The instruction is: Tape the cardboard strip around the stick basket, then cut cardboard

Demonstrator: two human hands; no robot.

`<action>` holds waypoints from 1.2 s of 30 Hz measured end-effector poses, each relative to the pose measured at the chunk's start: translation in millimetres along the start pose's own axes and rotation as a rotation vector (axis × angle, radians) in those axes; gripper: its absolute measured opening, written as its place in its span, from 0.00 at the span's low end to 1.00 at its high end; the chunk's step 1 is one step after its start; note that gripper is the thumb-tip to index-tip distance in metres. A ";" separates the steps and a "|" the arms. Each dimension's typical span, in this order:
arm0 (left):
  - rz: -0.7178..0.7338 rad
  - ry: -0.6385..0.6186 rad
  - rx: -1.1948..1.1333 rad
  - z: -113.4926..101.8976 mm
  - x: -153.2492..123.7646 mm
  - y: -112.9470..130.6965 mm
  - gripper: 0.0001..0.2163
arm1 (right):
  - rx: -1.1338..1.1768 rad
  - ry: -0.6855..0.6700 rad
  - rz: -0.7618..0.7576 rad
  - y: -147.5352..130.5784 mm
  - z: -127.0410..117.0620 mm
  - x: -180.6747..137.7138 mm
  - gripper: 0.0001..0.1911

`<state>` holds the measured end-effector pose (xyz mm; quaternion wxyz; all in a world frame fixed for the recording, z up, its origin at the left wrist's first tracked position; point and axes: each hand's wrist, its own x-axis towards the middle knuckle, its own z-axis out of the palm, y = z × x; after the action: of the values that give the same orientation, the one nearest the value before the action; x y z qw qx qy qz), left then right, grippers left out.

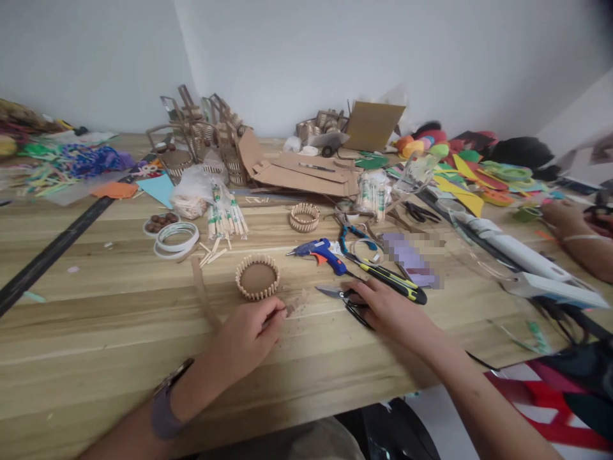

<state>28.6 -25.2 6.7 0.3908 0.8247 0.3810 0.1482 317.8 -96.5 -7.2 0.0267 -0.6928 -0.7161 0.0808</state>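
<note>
The left hand (249,335) pinches a cardboard scrap (292,310) in closed fingers near the surface's near edge. The right hand (390,313) rests its fingers flat and unclenched on the scissors (335,294).

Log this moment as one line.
left hand: pinching cardboard scrap | right hand: touching scissors | stick-rimmed basket: upright on table, just beyond left hand

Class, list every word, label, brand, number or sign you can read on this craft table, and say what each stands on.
Nothing here can be read.
Wrapped stick bundles: green print, too small to read.
Purple item beside the utility knife: blurred out, unreadable.
Blue glue gun: no marking visible.
Scissors under the right hand: no marking visible.
Cardboard scrap pinched in the left hand: blank.
</note>
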 end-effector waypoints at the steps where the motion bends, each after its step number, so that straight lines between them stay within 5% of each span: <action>1: -0.014 0.008 -0.023 -0.3 0.2 -0.3 0.13 | 0.073 0.008 -0.003 -0.2 -1.0 -0.8 0.29; 7: -0.071 0.065 -0.153 -2.4 1.7 -2.9 0.14 | 0.535 0.109 -0.019 -22.0 -9.1 -12.0 0.17; 11: -0.071 0.049 -0.314 -1.8 1.2 -4.8 0.15 | 0.690 -0.023 0.009 -55.4 -9.8 -19.4 0.19; 18: -0.057 0.005 -0.496 -1.5 0.5 -0.9 0.16 | 0.881 -0.136 -0.046 -97.7 -3.0 -7.3 0.24; 27: -0.025 0.004 -0.532 -2.9 0.0 1.0 0.16 | 0.963 -0.112 -0.091 -110.6 -0.2 0.1 0.22; 31: -0.024 -0.006 -0.539 -2.8 -0.9 1.3 0.16 | 0.936 -0.054 -0.031 -104.6 10.0 -1.2 0.18; 36: 0.022 -0.027 -0.349 -1.9 -4.4 2.3 0.16 | 1.026 0.190 0.006 -100.5 13.9 -2.5 0.19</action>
<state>25.8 -28.4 9.9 0.5316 0.7503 0.3352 0.2052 216.5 -102.8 -5.3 0.4275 -0.5969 -0.5768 0.3581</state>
